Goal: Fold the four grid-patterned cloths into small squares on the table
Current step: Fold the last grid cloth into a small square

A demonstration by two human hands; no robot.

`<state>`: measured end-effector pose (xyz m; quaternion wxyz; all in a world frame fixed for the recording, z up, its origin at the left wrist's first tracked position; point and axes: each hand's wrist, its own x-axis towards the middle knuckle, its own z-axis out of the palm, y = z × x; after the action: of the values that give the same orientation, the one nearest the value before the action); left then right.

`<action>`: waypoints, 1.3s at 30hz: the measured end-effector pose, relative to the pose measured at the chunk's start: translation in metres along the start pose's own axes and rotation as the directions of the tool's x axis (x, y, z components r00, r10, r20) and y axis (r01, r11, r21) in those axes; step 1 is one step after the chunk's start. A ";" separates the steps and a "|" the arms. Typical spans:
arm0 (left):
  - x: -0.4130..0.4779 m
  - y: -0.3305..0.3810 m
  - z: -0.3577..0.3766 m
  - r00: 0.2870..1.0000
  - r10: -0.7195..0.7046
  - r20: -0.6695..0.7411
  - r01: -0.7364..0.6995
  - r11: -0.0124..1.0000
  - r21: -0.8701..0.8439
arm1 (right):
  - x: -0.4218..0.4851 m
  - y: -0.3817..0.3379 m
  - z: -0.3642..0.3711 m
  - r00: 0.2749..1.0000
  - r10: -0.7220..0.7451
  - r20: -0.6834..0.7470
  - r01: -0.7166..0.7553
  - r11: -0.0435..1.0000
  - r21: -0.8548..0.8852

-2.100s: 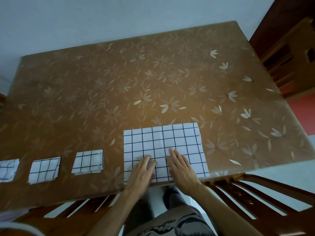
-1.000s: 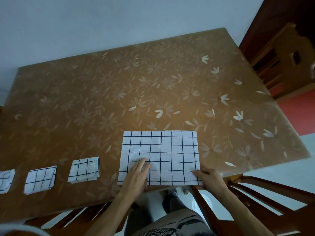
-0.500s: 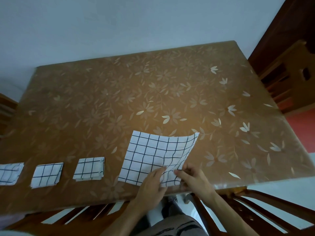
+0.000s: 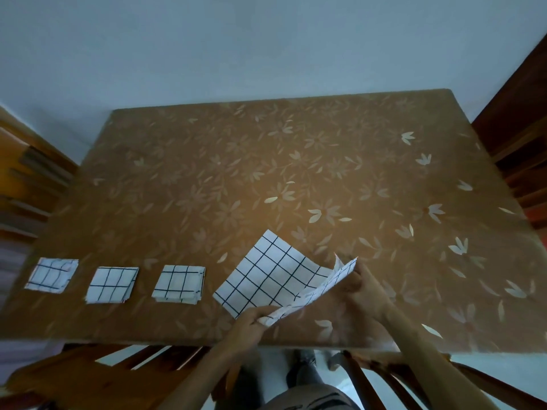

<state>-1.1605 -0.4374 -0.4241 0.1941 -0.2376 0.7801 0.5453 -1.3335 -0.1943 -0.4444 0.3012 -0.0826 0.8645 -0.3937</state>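
Observation:
Three white cloths with black grid lines lie folded into small squares in a row near the table's front left: one (image 4: 52, 274), a second (image 4: 112, 284) and a third (image 4: 179, 284). The fourth grid cloth (image 4: 272, 273) lies larger to their right, its right part lifted off the table and turned over toward the left. My left hand (image 4: 251, 322) pinches the lifted flap's near corner. My right hand (image 4: 362, 287) holds the flap's far corner, raised above the table.
The brown table (image 4: 296, 173) has a pale flower pattern and reaches back to a plain wall. Wooden chairs stand at the near edge (image 4: 88, 377), at the left (image 4: 26, 184) and at the right (image 4: 524, 161).
The cloth lay flat under both palms. My right hand went to its right edge, lifted it, and both hands now carry that flap up and leftward. The camera view shifted too.

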 end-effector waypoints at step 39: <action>0.023 -0.027 -0.015 0.959 -0.201 -0.200 0.224 0.970 0.097 | -0.015 0.031 0.022 0.979 0.195 -0.054 -0.186 0.972 0.142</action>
<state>-1.1640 -0.4629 -0.4526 0.1905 -0.3588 0.7959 0.4489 -1.3055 -0.1818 -0.4719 0.3129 0.0348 0.8494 -0.4235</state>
